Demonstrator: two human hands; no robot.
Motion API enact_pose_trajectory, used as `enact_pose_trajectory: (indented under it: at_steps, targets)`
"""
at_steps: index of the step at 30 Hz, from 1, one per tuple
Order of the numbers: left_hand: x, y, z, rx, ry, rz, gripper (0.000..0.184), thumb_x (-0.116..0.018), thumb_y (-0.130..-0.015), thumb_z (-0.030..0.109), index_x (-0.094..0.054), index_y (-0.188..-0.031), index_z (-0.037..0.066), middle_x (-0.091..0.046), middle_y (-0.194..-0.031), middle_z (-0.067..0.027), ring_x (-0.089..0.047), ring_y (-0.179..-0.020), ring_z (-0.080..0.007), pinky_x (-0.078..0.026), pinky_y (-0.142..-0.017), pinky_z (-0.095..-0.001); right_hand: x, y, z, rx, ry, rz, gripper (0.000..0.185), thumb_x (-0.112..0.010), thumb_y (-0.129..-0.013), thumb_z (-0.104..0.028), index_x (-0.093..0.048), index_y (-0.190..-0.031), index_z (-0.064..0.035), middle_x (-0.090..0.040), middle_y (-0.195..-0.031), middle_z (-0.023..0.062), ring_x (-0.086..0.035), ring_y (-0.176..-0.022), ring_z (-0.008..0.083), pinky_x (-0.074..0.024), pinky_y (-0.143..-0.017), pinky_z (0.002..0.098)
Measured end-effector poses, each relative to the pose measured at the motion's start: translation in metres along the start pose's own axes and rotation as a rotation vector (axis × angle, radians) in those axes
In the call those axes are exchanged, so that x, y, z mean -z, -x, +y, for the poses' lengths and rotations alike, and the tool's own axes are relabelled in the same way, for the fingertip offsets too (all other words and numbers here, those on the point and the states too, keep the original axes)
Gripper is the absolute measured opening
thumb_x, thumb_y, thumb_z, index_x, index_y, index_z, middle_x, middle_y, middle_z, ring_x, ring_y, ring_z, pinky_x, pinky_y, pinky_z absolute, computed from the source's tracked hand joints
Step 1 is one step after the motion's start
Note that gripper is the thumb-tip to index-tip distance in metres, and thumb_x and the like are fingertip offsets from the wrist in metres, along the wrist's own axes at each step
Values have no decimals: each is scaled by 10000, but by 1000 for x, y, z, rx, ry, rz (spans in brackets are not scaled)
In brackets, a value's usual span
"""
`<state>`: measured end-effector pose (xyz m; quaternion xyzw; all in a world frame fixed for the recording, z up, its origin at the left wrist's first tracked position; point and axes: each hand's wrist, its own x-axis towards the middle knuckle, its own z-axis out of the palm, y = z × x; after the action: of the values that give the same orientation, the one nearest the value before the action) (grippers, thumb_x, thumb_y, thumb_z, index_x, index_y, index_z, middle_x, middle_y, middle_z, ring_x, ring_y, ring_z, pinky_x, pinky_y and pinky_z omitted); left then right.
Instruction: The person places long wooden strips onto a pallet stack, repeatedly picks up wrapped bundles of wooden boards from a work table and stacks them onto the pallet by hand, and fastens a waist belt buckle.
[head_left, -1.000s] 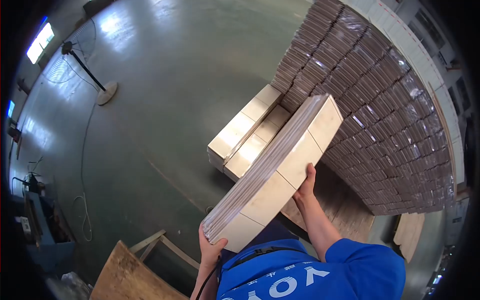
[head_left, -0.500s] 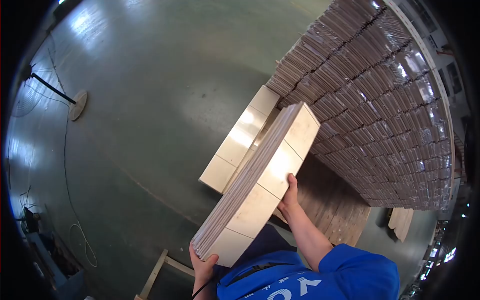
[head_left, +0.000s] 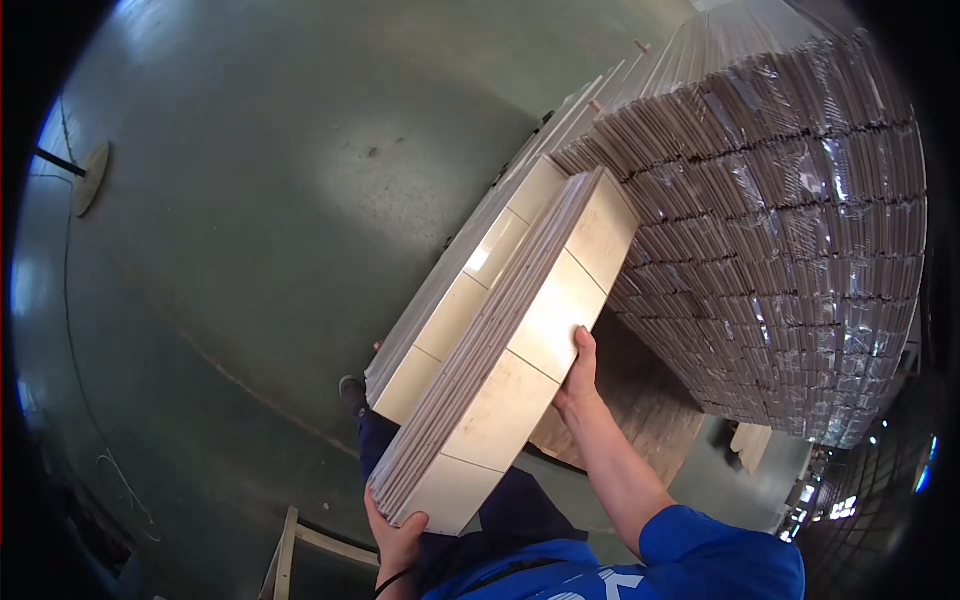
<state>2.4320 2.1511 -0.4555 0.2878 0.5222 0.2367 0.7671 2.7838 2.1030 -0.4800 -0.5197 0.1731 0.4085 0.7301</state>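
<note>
Between my hands is a thick stack of boards (head_left: 505,405), its glossy cream top marked with dark cross lines like tiles. My left hand (head_left: 398,535) grips the stack's lower end, thumb over the top face. Along the right long edge, my right hand (head_left: 580,378) is closed on the stack, thumb on top and the other fingers hidden beneath. The stack is tilted across my front. Just beyond it lies a pile of similar cream boards (head_left: 425,370), partly covered by the held stack.
A tall wall of plastic-wrapped board bundles (head_left: 760,240) rises at right. Brown wooden planking (head_left: 650,400) lies at its foot. A wooden frame (head_left: 287,550) stands at the lower left. A round stand base (head_left: 92,180) and a cable (head_left: 75,330) are on the green floor.
My view has shifted closer to the wrapped bundles, showing more of their top. The held stack is now alongside and partly over the cream pile. Both hands have kept their grip.
</note>
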Motion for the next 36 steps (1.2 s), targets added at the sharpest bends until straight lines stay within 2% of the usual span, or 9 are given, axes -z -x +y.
enact_pose_trajectory:
  at_steps: [12,17,23,32,36]
  targets:
    - [-12,-74,7,128,168,-62,981,-898,-659,270,-333,-1407,-18,-553,-1267,-123,-562,-1157,-241,-436,-1004,-357,-33,-62,-7,7,72,36,758,-626,-821,-532,-473,-1353,-15,-570,-1306,178,-568,-1183,318,-452,-1027,448]
    - [-23,-84,5,192,174,-87,906,-890,-671,283,-382,-1364,-6,-570,-1238,-112,-578,-1133,-226,-458,-982,-353,-24,-74,-18,-8,87,73,693,-628,-869,-469,-474,-1338,17,-572,-1296,190,-560,-1194,302,-445,-1033,424]
    - [-39,-95,11,186,142,-122,874,-878,-685,336,-405,-1340,5,-566,-1230,-106,-575,-1130,-227,-459,-977,-357,-33,-73,-35,-21,188,190,600,-564,-939,-397,-479,-1328,53,-571,-1303,189,-573,-1182,284,-453,-1017,397]
    - [-58,-100,17,213,121,-114,830,-816,-741,373,-396,-1357,9,-556,-1260,-122,-557,-1168,-228,-441,-1001,-363,-49,-80,-42,-4,150,203,584,-521,-967,-393,-469,-1333,59,-558,-1320,192,-554,-1204,273,-432,-1037,385]
    - [-52,-106,23,310,135,-103,895,-821,-726,392,-370,-1400,14,-538,-1311,-123,-517,-1238,-238,-412,-1038,-378,-46,-78,-25,42,91,155,614,-411,-1009,-470,-441,-1376,21,-509,-1390,157,-495,-1270,266,-384,-1079,378]
